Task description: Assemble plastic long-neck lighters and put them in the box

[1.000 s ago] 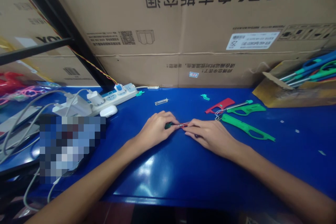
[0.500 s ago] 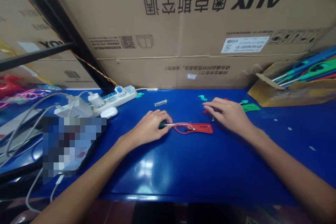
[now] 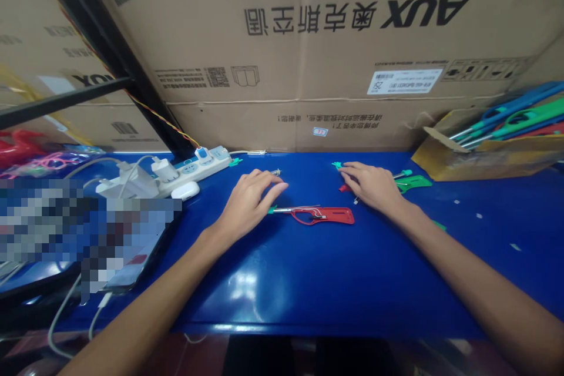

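Observation:
An opened red lighter of the long-nosed kind lies on the blue table, its metal tube pointing left and thin wires showing. Beyond its nozzle, my left hand has thumb and forefinger apart, fingertips at a small clear part, mostly covered. The lighter's green tip shows under that hand. My right hand has its fingertips drawn together at a small green plastic part; the exact grip is partly hidden. Under its fingers lies a small red piece.
A green lighter half lies right of my right hand. An open carton of long lighters stands at the back right. On the left are a power strip, a white earphone case and a phone. A large cardboard box closes the back.
My left hand has let go of the lighter's nozzle and moved up and left to the clear part. My right hand has shifted left, off the red piece, to the green part.

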Tool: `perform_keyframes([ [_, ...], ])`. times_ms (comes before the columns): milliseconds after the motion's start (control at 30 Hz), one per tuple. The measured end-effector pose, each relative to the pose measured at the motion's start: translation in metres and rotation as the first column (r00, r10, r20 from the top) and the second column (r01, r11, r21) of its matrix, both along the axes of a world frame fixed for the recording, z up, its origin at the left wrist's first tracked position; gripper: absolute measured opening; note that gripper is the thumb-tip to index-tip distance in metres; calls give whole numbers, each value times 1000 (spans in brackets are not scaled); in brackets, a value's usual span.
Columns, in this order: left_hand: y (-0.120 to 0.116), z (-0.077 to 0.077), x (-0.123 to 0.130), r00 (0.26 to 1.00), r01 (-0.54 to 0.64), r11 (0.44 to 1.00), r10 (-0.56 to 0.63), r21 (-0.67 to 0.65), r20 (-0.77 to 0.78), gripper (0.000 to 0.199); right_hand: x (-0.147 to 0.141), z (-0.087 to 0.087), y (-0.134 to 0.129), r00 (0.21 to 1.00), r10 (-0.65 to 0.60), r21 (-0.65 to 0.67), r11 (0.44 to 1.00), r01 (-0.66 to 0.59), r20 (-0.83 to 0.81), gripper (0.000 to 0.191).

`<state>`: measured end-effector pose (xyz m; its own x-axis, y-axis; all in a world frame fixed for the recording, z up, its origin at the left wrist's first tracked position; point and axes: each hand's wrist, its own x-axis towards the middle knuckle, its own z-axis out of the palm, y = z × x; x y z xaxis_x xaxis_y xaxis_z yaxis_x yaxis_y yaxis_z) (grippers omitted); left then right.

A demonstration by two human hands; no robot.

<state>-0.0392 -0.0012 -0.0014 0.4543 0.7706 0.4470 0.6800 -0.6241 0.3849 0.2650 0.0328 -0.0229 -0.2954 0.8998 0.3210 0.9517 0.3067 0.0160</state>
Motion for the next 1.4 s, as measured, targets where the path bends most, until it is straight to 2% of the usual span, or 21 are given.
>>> perform_keyframes([
  [300,-3,-2,3,999,39,999,-39,-1,9,39,-7,-2,-1,999,-10,-25,1000,11,43,33],
  [433,-3,-3,6,999,39,999,-39,16,25,38,-6,-2,1,999,-37,18,999,37,26,42],
  [533,-2,-5,6,999,30,999,-30,19,33,37,-4,-3,3,997,2,-37,999,1,74,48],
  [833,-1,-8,7,997,57,998,-58,33,49,36,4,-1,8,998,42,0,999,-42,40,25],
  [933,-2,-8,8,995,85,994,-88,61,48,28,0,6,1,995,91,81,993,-88,-31,20],
  [1033,-7,-10,11,993,114,991,-117,73,32,21,-15,16,-18,972,210,225,957,-182,-105,21],
  [1133,-11,-12,16,988,154,985,-154,77,-9,30,-36,23,-41,935,350,329,890,-314,-53,23],
  [1267,-12,-13,18,980,197,970,-196,145,-22,29,-53,21,-58,886,463,373,818,-439,27,23],
  [1400,-11,-12,18,981,184,965,-192,186,26,21,-57,14,-60,843,537,389,769,-506,35,20],
])
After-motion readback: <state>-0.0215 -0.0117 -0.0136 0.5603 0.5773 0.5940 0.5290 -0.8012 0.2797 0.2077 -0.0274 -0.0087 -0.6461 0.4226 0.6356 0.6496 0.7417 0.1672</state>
